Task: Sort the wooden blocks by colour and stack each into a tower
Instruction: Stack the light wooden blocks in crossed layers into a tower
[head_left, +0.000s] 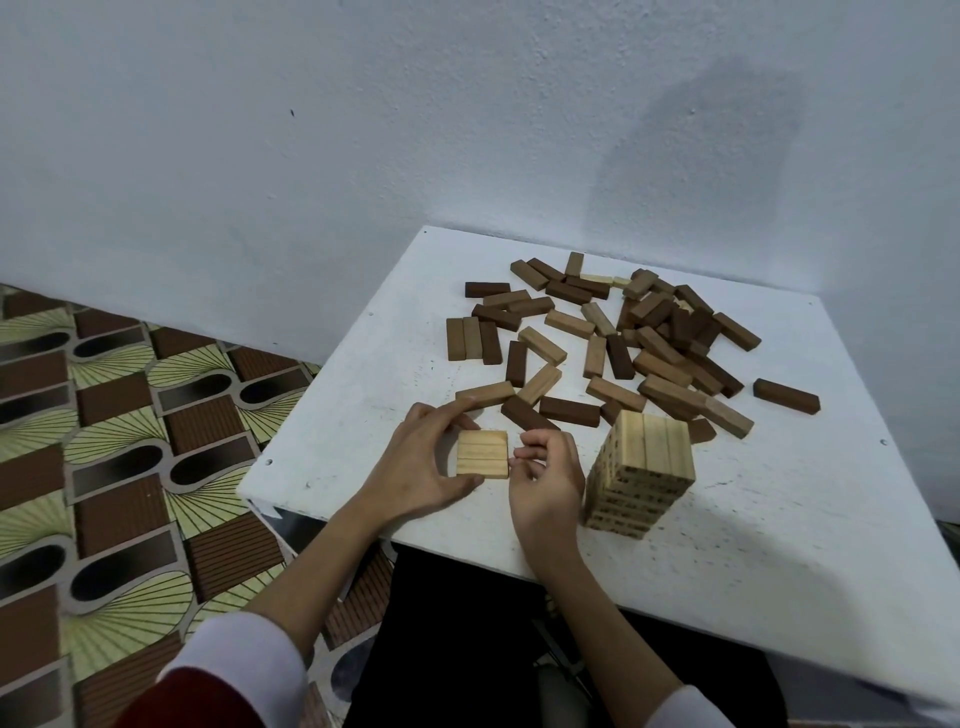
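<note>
Blocks: pale tower (640, 470) standing on tabletop (753, 545), pale trio (482, 453) laid flat at near-left edge, brown and dark pile (623, 343) scattered behind. Left hand (423, 465) with fingers wrapped round trio's left side, right hand (545, 475) with fingers curled, pinching at trio's right edge. Likely slips: right wrist, just beside tower, nudging it over; uneven squeeze skewing trio; trio sliding off near edge.

A single wide-angle head camera looks forward and steeply down from close above the near edge of the counter (675, 545), taking in wall (363, 130) beyond and floor (104, 441) at left.
</note>
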